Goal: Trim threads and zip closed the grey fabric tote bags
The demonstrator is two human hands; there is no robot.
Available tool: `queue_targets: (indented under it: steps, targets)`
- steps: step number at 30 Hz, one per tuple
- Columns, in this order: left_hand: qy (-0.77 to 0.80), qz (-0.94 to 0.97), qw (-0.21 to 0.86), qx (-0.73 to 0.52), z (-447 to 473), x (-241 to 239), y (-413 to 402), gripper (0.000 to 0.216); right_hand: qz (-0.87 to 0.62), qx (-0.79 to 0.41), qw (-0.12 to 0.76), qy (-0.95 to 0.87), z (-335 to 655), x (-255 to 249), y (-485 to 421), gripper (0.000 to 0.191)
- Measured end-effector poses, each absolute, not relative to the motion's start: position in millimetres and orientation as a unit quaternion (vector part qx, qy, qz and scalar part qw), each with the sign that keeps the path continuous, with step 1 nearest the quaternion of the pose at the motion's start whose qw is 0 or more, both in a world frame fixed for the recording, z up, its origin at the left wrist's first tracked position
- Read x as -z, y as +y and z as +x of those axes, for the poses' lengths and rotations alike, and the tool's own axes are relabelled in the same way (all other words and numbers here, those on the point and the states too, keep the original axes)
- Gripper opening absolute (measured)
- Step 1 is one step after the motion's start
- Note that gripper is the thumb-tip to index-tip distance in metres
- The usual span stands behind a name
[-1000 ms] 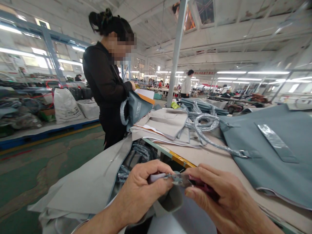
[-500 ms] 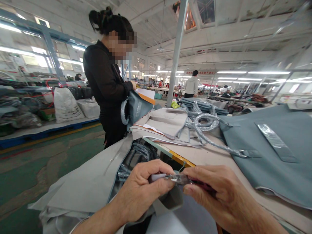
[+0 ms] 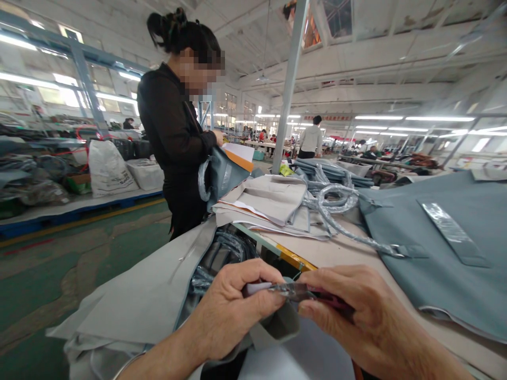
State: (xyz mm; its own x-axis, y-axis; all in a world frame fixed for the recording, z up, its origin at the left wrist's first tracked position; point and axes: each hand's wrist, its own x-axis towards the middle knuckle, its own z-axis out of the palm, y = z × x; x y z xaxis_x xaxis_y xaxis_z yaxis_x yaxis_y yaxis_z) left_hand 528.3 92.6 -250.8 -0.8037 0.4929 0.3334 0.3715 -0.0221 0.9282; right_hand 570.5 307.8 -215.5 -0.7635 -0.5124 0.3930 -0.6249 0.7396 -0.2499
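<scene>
Green floor (image 3: 43, 285) is stretching to my left, patchy | yellow line (image 3: 79, 222) is edging a blue platform (image 3: 24, 225) | grey post (image 3: 290, 84) is rising ahead | tube lights (image 3: 379, 117) are glowing beneath the pale ceiling (image 3: 396, 74) | windows (image 3: 71, 97) are shining

No word or number can be read for certain. Well beyond the left hand (image 3: 237, 309), and to its left, a white sack (image 3: 106, 163) carries dark printing (image 3: 125, 182) on its lower right part; the lines run at a slant, and the letters are too blurred to make out. Far beyond the right hand (image 3: 356, 309), and higher in view, a long strip of red characters (image 3: 335, 118) stretches sideways, level with the head of a distant person (image 3: 311, 138); these characters are too small to read.
</scene>
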Motion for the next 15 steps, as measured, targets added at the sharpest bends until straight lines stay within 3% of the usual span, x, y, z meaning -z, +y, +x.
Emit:
queue_targets:
  steps: [15]
  targets:
    - [0.691, 0.312, 0.036, -0.651, 527.8, 254.4, 89.8, 0.02, 0.301, -0.181, 0.118, -0.929, 565.3, 210.1, 302.6, 0.026]
